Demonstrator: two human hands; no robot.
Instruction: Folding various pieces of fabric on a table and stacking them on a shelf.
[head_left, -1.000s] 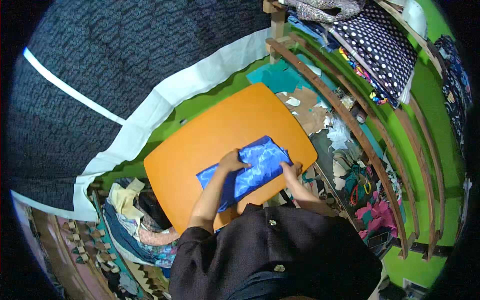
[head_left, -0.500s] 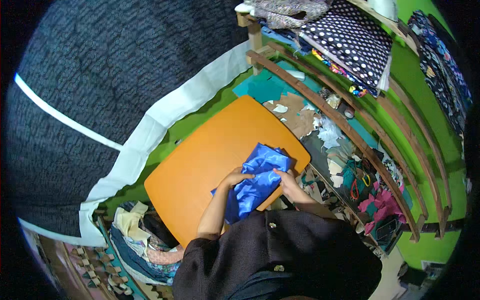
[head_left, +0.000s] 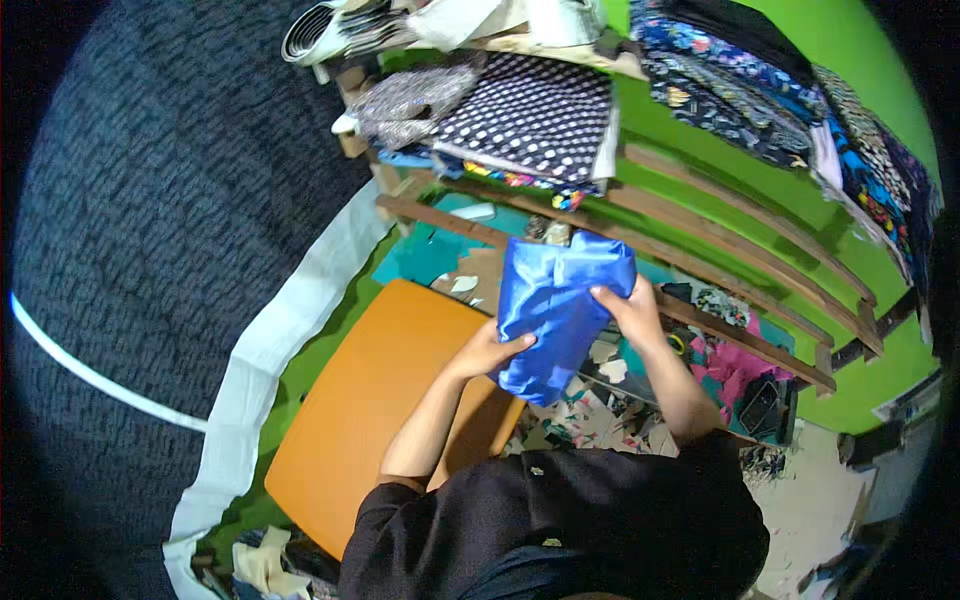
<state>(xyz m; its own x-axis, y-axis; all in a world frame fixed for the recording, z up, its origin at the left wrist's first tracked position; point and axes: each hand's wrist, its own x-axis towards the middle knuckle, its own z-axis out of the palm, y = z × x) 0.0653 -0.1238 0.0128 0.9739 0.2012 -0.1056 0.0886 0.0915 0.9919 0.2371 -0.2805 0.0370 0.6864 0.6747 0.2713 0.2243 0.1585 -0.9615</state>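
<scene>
A shiny blue satin cloth (head_left: pixel 560 300), folded into a rough rectangle, is held up in front of me between both hands. My left hand (head_left: pixel 488 350) grips its lower left edge, thumb on top and fingers hidden underneath. At its right edge my right hand (head_left: pixel 632 305) is closed on it the same way, thumb pressed on the near face. Below and to the left lies the orange tabletop (head_left: pixel 370 390), apart from the cloth.
Wooden rails (head_left: pixel 740 250) run along the green wall, with polka-dot fabric (head_left: pixel 530 115) and patterned cloths (head_left: pixel 735 100) stacked on them. Scraps (head_left: pixel 590 420) and pink cloth (head_left: pixel 732 362) lie beyond the table. A dark textured curtain with a white border (head_left: pixel 290 290) hangs at left.
Both hands have lifted the blue cloth off the orange table, up and to the right, and it now looks flatter. The view has turned toward the shelves.
</scene>
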